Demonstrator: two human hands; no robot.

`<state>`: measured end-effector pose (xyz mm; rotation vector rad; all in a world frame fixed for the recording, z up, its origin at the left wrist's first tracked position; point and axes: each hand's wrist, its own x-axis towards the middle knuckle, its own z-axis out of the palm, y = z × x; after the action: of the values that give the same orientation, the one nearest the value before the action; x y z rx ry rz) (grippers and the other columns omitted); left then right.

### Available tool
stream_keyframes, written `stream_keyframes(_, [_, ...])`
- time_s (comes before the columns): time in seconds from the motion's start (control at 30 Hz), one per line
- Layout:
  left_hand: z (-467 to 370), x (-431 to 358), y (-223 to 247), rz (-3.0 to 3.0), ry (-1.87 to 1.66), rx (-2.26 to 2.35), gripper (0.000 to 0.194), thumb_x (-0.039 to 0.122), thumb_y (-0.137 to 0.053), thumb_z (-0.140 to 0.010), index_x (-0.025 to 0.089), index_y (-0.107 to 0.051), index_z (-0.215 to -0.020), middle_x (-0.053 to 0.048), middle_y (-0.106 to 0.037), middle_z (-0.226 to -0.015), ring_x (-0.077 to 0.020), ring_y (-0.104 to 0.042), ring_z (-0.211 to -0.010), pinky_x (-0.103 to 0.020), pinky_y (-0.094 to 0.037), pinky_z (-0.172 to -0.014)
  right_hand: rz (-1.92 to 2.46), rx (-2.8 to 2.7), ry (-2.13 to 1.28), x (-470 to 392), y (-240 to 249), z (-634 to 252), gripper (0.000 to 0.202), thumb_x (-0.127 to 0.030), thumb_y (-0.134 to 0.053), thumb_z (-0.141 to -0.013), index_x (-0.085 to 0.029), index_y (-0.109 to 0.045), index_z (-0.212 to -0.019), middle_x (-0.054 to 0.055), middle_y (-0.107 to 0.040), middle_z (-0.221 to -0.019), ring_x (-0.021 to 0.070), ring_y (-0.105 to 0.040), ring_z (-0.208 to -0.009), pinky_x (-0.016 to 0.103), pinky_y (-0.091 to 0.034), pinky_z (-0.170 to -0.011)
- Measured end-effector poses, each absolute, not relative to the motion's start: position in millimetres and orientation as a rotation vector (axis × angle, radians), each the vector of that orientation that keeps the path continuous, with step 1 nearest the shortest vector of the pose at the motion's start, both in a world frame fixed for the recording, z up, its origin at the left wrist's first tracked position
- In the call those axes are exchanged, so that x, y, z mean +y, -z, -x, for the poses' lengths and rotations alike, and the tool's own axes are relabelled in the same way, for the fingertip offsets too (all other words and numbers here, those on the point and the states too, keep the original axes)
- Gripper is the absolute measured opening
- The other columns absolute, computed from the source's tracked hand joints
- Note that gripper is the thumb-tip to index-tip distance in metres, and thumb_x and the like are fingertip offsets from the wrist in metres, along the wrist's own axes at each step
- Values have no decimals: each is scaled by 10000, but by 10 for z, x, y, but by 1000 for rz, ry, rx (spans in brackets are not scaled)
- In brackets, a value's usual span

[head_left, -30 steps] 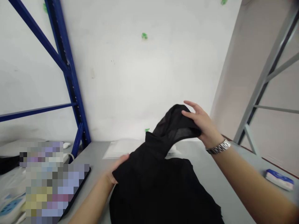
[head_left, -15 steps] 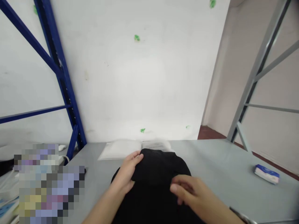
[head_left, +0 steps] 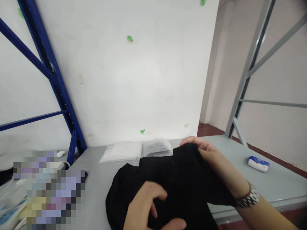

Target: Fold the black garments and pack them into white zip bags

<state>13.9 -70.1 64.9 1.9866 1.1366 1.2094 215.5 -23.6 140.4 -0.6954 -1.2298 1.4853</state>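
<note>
A black cloth garment [head_left: 177, 175] is seen at lower centre, heaped and draped over the grey bench [head_left: 96, 182]; its lower part is cut off by the bottom edge of the view. Its near left outline is rounded, and a notch is shown in its far edge.

The right hand [head_left: 207, 153] is placed at the far right edge of the garment. Its fingers are extended past that edge, and part of the palm and wrist is covered by a fold hanging on the near side. Whether cloth is pinched there cannot be told, as the thumb is hidden. A metal-link watch [head_left: 249, 196] is worn on the right wrist, partly overlapped by the cloth.

The left hand [head_left: 141, 204] is held over the near part of the garment, fingers bent and thumb parted from them, with black cloth visible through the wide gap. Nothing is gripped by it; contact with the cloth cannot be judged.

Beyond the garment, a flat white packet [head_left: 122, 150] and a clear printed packet [head_left: 157, 148] are laid side by side near the white wall [head_left: 144, 80]. A blue-and-white pack [head_left: 258, 163] is located on the bench at right, well apart from the garment. The bench is flanked by a blue frame [head_left: 54, 72] at left and a grey frame [head_left: 246, 76] at right.
</note>
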Motion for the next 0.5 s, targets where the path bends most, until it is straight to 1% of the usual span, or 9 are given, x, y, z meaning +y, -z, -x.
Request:
stream_keyframes(0.07, [-183,-617,-708,-2053,-1321,1154,636,403,-853,-500,247,-592,-1059,-70,-614,-1058,-198,-581,-780,-323,-502,-717,708,-1264,-1510,-250,-1449,-2124,55,-236,-645,-798,-218,-669,-844,-30,-649,-674,78,-565,-553,160,-436,-516])
stream_keyframes(0.1, [-221,-574,-745,-2056,-1334,1136,647,384,-847,-521,249,-573,-1092,-76,-582,-1133,-225,-576,-901,-351,-486,-810,723,-1289,-1502,-259,-1451,-2105,55,-222,-634,-797,-213,-671,-838,-31,-648,-684,76,-567,-566,159,-441,-532])
stream_keyframes(0.17, [-296,-505,-823,-2026,-1294,1042,441,311,-788,-634,242,-591,-1022,-57,-574,-1141,-232,-539,-1036,-358,-427,-917,772,-1353,-1447,-282,-1428,-2086,65,-200,-619,-796,-210,-674,-829,-40,-640,-700,68,-566,-591,151,-446,-560])
stream_keyframes(0.23, [-340,-466,-887,-1975,-1216,919,173,239,-698,-731,225,-611,-879,-26,-613,-1016,-196,-558,-971,-312,-425,-885,845,-1439,-1364,-315,-1389,-2112,66,-209,-616,-800,-218,-676,-825,-45,-636,-711,68,-568,-603,151,-450,-569])
stream_keyframes(0.3, [-351,-453,-925,-1937,-1163,896,29,204,-586,-810,220,-610,-814,1,-619,-838,-162,-568,-804,-266,-440,-751,920,-1569,-1259,-362,-1351,-2173,77,-244,-604,-819,-232,-679,-817,-37,-639,-725,94,-592,-645,182,-475,-606])
stream_keyframes(0.33, [-353,-453,-934,-1936,-1165,931,109,191,-512,-848,224,-613,-824,5,-611,-784,-154,-559,-741,-257,-429,-696,939,-1642,-1177,-391,-1334,-2205,92,-260,-596,-828,-241,-686,-839,-20,-655,-791,122,-617,-733,215,-495,-677])
stream_keyframes(0.4, [-367,-464,-938,-1966,-1218,1051,208,194,-414,-890,234,-618,-910,-3,-615,-751,-163,-557,-687,-266,-400,-644,921,-1772,-988,-464,-1304,-2245,185,-292,-605,-829,-277,-676,-999,20,-650,-1033,192,-597,-998,302,-478,-878])
stream_keyframes(0.47, [-404,-491,-939,-2027,-1298,1126,219,226,-420,-895,247,-620,-983,-26,-651,-773,-189,-580,-690,-290,-382,-649,867,-1855,-820,-548,-1277,-2228,458,-300,-679,-772,-321,-568,-1216,33,-557,-1255,239,-492,-1188,358,-404,-1008])
stream_keyframes(0.5, [-428,-510,-943,-2061,-1347,1132,212,234,-446,-883,252,-628,-992,-39,-666,-776,-201,-586,-684,-302,-375,-650,871,-1872,-760,-590,-1267,-2200,557,-290,-709,-743,-336,-520,-1266,32,-542,-1281,246,-488,-1195,366,-408,-1012])
